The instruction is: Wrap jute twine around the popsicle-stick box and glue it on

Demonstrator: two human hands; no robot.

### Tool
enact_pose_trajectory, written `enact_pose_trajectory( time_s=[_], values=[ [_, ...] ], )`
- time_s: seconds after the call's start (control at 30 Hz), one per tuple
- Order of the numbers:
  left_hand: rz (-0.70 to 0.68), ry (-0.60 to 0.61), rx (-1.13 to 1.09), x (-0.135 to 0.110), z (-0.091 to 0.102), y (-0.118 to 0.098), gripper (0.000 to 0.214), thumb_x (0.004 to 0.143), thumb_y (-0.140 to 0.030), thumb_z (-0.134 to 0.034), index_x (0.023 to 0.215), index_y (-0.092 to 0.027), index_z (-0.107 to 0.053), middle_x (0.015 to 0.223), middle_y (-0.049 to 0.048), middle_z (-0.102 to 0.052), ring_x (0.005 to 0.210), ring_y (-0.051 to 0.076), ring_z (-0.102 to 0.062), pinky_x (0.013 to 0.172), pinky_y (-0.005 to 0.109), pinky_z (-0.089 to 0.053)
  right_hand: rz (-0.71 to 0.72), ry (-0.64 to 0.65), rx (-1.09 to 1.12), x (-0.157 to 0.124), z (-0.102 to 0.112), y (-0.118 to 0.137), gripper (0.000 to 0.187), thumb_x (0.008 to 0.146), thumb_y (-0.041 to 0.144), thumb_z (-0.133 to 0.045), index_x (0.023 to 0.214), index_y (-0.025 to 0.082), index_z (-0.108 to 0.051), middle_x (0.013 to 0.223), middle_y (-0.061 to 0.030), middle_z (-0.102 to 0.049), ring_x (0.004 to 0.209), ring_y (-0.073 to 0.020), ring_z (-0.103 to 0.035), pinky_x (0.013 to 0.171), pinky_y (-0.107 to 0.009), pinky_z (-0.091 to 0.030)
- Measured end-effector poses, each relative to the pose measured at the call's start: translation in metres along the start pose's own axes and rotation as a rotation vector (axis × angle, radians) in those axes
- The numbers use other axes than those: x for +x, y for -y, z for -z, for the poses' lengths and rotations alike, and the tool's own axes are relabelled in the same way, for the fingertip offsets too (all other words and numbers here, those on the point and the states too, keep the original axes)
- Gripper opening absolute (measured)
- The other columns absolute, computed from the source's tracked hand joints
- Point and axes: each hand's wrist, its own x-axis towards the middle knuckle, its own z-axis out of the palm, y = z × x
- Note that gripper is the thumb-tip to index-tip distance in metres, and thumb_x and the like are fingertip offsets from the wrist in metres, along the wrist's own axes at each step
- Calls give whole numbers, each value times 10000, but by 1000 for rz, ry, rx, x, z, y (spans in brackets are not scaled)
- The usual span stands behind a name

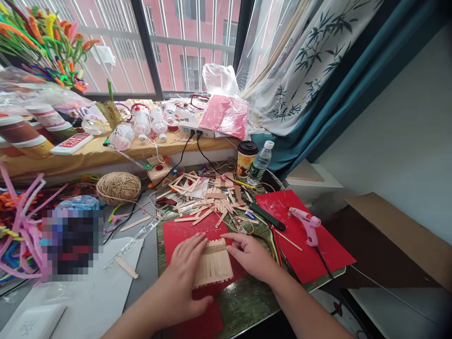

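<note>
A small box-like piece of pale craft sticks (213, 267) lies before me, with a band of twine (215, 248) across its far end. Along its left side rests my left hand (185, 270), fingers stretched out and thumb spread apart. My right hand (250, 254) is at the far right corner, thumb and forefinger against the edge and the other fingers curled. Whether any loose twine is between those fingers is hidden. Under the piece lies a red sheet (173, 238) on the green marbled table (250, 301).
Loose craft sticks (219, 202) are heaped beyond my hands. On a second red sheet (300, 254) at right stands a pink glue gun (309, 226), near a dark green-handled tool (268, 216). A coffee cup (246, 160), water bottle (260, 165) and twine ball (118, 187) stand farther back.
</note>
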Motion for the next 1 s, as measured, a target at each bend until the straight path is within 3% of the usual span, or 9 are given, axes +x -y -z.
enact_pose_trajectory(
  time_s=[0.1,0.23,0.37,0.47,0.67,0.87,1.0],
  values=[
    [-30,-85,146,3,-17,-14,1242,736,-470,-855,1691,-218,-102,1699,183,-349,1532,452,-342,1251,676,-237,17,7,-13,-1,-1,5,393,964,312,-610,1339,256,-710,798,13,-604,743,-172,-558,750,-303,-466],
    [-13,-169,236,7,-30,-13,1088,792,-424,-821,1668,-195,-217,1646,184,-444,1464,426,-442,1220,624,-294,31,1,-56,-1,-3,16,375,967,305,-604,1316,251,-730,817,-6,-653,785,-195,-606,807,-333,-495],
    [44,-205,186,5,-25,-8,996,769,-343,-809,1633,-200,-335,1561,170,-519,1402,407,-477,1209,583,-335,50,6,-55,-2,-8,22,377,963,303,-614,1316,249,-734,841,-13,-681,811,-203,-629,839,-345,-505],
    [83,-226,126,2,-20,-9,994,777,-321,-790,1646,-226,-316,1508,171,-529,1361,404,-488,1171,592,-371,56,8,-21,-2,-13,21,397,974,326,-618,1354,258,-711,836,0,-659,788,-185,-606,802,-321,-500],
    [80,-189,144,2,-16,-7,937,800,-331,-806,1622,-406,-362,1509,133,-475,1356,405,-471,1129,610,-376,100,-69,-32,-1,-21,17,392,974,285,-631,1359,248,-699,776,23,-640,715,-159,-589,716,-280,-491],
    [104,-157,188,4,-15,-9,921,794,-298,-799,1613,-402,-390,1498,148,-484,1328,418,-477,1121,627,-356,308,-82,-289,-5,-19,14,263,1023,245,-591,1206,275,-778,1137,-53,-802,1036,-237,-727,961,-377,-531],
    [91,-156,181,5,-13,-11,916,783,-294,-805,1600,-418,-409,1507,141,-483,1323,419,-483,1117,627,-358,405,-74,-422,-8,-19,8,302,1049,223,-537,1266,264,-743,1157,-72,-802,1027,-255,-722,939,-410,-541]
  ],
)
